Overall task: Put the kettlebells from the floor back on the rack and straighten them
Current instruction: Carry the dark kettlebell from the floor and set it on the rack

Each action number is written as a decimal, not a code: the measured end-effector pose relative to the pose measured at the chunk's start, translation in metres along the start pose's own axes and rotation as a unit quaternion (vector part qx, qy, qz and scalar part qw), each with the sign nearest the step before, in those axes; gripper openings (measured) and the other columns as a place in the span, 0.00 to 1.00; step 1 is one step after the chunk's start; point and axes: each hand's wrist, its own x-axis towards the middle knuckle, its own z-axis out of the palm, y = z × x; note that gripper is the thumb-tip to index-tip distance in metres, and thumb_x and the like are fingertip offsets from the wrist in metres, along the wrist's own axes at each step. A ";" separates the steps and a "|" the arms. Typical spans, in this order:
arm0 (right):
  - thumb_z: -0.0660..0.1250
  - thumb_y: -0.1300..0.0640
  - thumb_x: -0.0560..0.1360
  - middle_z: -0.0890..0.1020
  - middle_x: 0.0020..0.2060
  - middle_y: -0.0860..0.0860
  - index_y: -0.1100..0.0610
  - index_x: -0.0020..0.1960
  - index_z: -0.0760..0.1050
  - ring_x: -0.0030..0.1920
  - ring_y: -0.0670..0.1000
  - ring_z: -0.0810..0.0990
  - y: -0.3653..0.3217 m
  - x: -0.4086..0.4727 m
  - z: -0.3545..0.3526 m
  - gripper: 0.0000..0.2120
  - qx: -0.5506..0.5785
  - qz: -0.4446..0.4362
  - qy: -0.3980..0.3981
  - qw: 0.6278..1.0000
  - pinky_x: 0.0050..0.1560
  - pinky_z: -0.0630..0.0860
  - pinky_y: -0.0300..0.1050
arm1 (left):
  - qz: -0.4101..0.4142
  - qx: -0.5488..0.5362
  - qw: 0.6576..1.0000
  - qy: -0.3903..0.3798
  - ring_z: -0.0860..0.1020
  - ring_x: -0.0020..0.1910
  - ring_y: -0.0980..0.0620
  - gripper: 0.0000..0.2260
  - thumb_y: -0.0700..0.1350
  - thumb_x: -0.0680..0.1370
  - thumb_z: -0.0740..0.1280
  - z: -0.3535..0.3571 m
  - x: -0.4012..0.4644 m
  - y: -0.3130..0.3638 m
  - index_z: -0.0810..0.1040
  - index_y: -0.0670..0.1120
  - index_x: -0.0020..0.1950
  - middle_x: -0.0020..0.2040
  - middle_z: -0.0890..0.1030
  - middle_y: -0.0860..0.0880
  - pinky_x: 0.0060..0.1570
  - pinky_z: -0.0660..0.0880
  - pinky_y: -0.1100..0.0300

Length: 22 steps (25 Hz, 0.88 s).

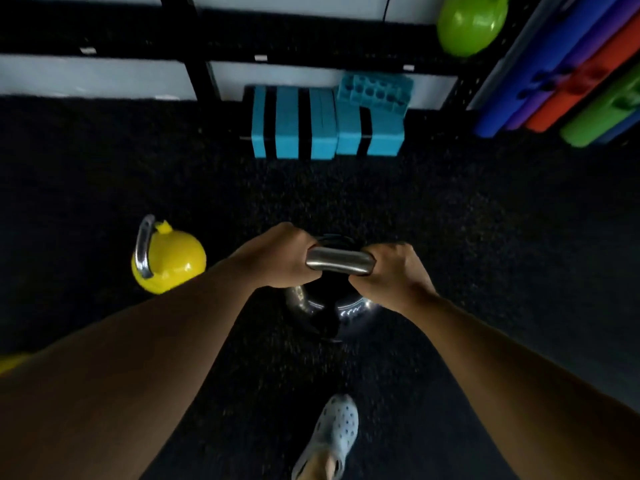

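Lying on the dark floor (104, 161) at left is a yellow kettlebell (169, 259). Beside it, the left hand (277, 256) and right hand (389, 275), arms outstretched, each wrap a tight grip around the black kettlebell's (325, 306) steel handle (337, 260). A green kettlebell (467, 24) sits on the rack (194, 50) far right.

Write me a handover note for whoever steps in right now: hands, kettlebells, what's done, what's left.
Left hand and right hand both grip the steel handle of the black kettlebell.
Yellow kettlebell lies on its side on the floor, to the left.
Green kettlebell is up on the rack.
Left: rack the black one, then the yellow, then straighten.
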 end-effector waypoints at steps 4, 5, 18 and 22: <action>0.64 0.51 0.65 0.73 0.25 0.44 0.49 0.33 0.73 0.27 0.50 0.75 -0.015 0.125 -0.037 0.04 -0.052 -0.057 0.035 0.996 0.30 0.70 0.39 | 0.020 0.008 0.998 0.051 0.77 0.25 0.59 0.07 0.41 0.69 0.71 -0.074 0.086 -0.037 0.77 0.51 0.34 0.27 0.78 0.53 0.21 0.73 0.61; 0.64 0.51 0.66 0.74 0.26 0.44 0.50 0.34 0.75 0.28 0.50 0.76 -0.021 0.159 -0.048 0.03 -0.059 -0.067 0.042 0.995 0.31 0.71 0.39 | 0.015 0.011 0.997 0.072 0.78 0.25 0.58 0.06 0.41 0.69 0.71 -0.094 0.109 -0.046 0.77 0.51 0.35 0.28 0.78 0.53 0.22 0.73 0.62; 0.66 0.50 0.66 0.86 0.38 0.54 0.53 0.45 0.80 0.41 0.60 0.84 -0.122 0.535 -0.122 0.11 -0.071 -0.102 0.123 0.985 0.39 0.76 0.44 | -0.034 0.114 0.971 0.207 0.83 0.36 0.43 0.08 0.49 0.73 0.66 -0.350 0.337 -0.189 0.76 0.53 0.52 0.39 0.83 0.47 0.33 0.75 0.56; 0.65 0.50 0.68 0.87 0.44 0.53 0.50 0.55 0.80 0.45 0.57 0.85 -0.135 0.624 -0.131 0.16 -0.033 -0.119 0.084 0.989 0.45 0.82 0.47 | -0.065 0.121 0.960 0.244 0.83 0.43 0.38 0.11 0.51 0.72 0.67 -0.390 0.395 -0.228 0.72 0.53 0.53 0.44 0.84 0.44 0.40 0.77 0.51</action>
